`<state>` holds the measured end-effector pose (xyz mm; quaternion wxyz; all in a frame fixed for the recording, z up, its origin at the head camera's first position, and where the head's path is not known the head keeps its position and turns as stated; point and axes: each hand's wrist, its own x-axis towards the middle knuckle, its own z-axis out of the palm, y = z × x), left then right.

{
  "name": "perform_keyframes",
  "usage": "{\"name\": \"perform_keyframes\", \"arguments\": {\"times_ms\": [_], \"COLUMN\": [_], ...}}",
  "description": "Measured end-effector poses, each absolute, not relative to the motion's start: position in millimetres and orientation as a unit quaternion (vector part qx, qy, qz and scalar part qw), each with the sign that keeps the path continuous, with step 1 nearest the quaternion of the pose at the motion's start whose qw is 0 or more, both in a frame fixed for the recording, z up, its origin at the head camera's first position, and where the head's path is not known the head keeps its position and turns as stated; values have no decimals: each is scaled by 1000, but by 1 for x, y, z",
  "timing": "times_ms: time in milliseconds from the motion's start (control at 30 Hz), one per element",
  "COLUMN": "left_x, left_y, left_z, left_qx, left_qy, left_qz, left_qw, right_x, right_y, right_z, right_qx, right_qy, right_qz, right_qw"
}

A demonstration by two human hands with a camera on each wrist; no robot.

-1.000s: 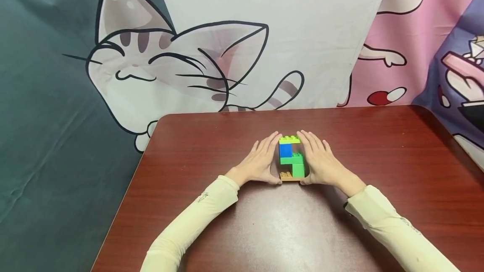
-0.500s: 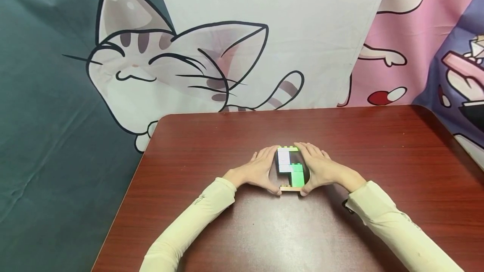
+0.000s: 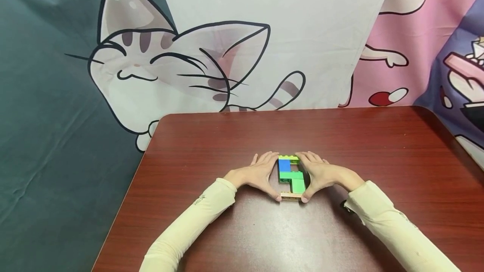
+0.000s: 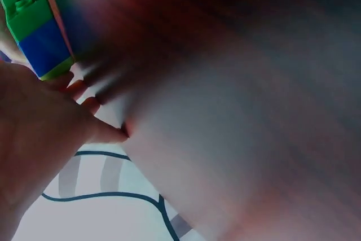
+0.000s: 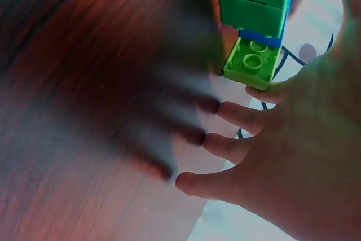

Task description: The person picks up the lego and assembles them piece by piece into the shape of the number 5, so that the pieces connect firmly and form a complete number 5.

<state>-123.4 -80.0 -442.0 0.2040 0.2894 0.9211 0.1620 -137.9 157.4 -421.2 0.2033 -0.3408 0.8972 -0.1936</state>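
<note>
Between both hands lies a stack of toy building bricks [image 3: 284, 166], apparently flat on its side on the table. A lime brick [image 3: 288, 158] forms its far end, then come blue and green bricks, with a tan brick [image 3: 291, 196] at the near end. My left hand [image 3: 258, 175] holds the stack from the left, thumb at the tan end and index finger at the lime end. My right hand [image 3: 319, 175] grips the same two ends from the right. The lime brick's hollow underside [image 5: 252, 63] shows in the right wrist view, where the other fingers are spread near the tabletop.
The reddish-brown table [image 3: 211, 142] extends around the hands, with a rounded far edge. Behind it hangs a cloth backdrop [image 3: 302, 45] with cartoon cats. Pale sleeves [image 3: 196, 217] cover both forearms.
The brick stack has tipped from facing upright to lying flat and has come nearer to the person. Both hands have moved down with it, keeping their hold at its ends.
</note>
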Motion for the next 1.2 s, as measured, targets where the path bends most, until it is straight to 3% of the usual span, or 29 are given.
{"name": "perform_keyframes", "arguments": {"times_ms": [333,633,933,1200], "left_x": [-122,-123,-125,-126], "left_y": [-76,-79,-78,-78], "left_z": [-444,-446,-444,-441], "left_qx": [290,291,292,293], "left_qy": [922,925,926,928], "left_qz": [156,146,139,131], "left_qw": [203,196,193,190], "right_x": [-136,-118,-104,-108], "right_y": [168,182,173,173], "right_z": [-417,-411,-420,-427], "right_qx": [-334,-357,-352,-372], "right_qy": [884,897,917,905], "right_qz": [-233,-244,-175,-202], "right_qw": [230,91,66,42]}}
